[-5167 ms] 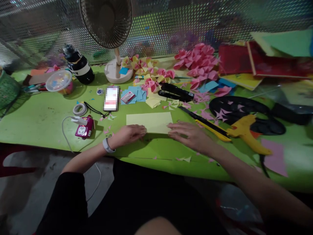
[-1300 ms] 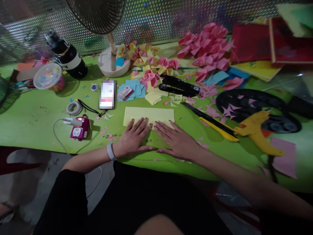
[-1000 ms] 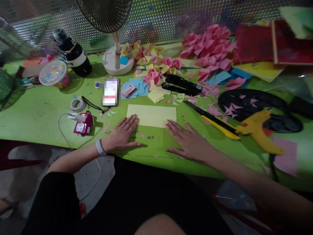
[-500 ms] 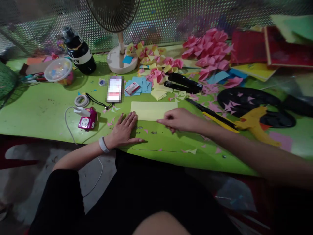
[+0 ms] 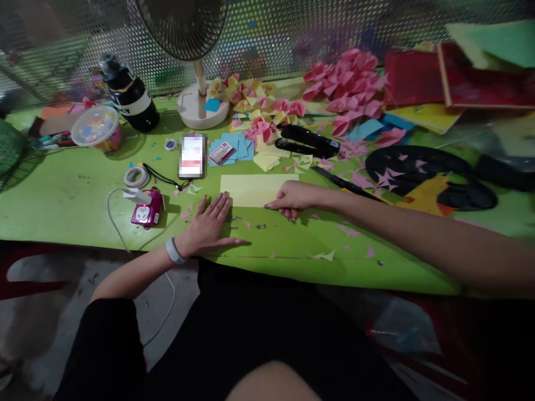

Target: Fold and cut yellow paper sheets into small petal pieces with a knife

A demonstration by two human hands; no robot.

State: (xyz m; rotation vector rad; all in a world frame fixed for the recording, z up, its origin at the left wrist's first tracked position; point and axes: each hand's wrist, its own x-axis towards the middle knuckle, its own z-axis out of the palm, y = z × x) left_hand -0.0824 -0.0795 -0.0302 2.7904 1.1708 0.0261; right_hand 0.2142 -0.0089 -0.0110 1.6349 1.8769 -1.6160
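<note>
A folded pale yellow paper (image 5: 254, 189) lies flat on the green table (image 5: 67, 195) in front of me. My left hand (image 5: 209, 223) rests flat beside its near left corner, fingers stretched out and spread, a grey band on the wrist. My right hand (image 5: 292, 197) is curled with the fingers pressed together on the paper's near right edge, forefinger pointing left along that edge. I cannot tell whether it grips the paper or just presses it down.
Behind the paper lie a phone (image 5: 192, 156), blue squares (image 5: 236, 149), a black stapler (image 5: 307, 142), a yellow cutter (image 5: 346, 184) and a glue gun (image 5: 426, 197). Pink and yellow folded pieces (image 5: 346, 89) pile by the fan base (image 5: 203, 111). At left are tape (image 5: 136, 177), a charger (image 5: 144, 207), a bottle (image 5: 129, 100) and a tub (image 5: 96, 127).
Both hands slid apart off the paper. The left now lies flat by its left corner. The right closed from flat and moved onto the paper's near right edge.
</note>
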